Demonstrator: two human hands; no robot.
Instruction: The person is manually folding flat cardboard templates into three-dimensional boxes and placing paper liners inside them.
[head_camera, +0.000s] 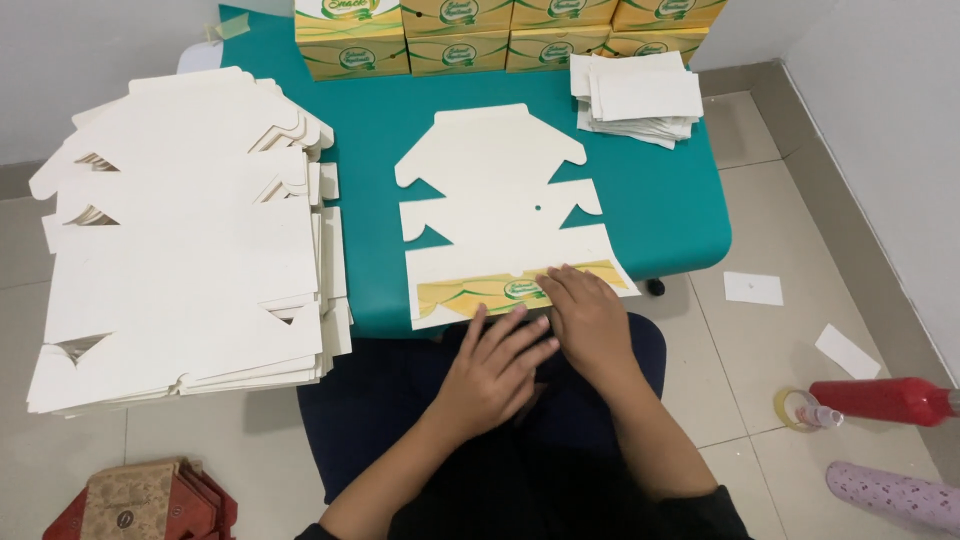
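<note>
A flat die-cut white cardboard box blank (500, 205) lies on the teal table (660, 205), its near flap folded up to show a yellow and green printed strip (490, 292). My right hand (590, 325) presses flat on the right part of that folded flap at the table's front edge. My left hand (497, 370) lies just beside it, fingers spread, fingertips touching the flap's near edge. Neither hand grips anything.
A tall stack of unfolded white blanks (185, 240) fills the left side. Assembled yellow boxes (500, 30) line the far edge, with a pile of white paper slips (640, 97) beside them. On the floor lie a red bottle (885, 400), tape roll (797, 408), paper scraps and brown cardboard items (140, 500).
</note>
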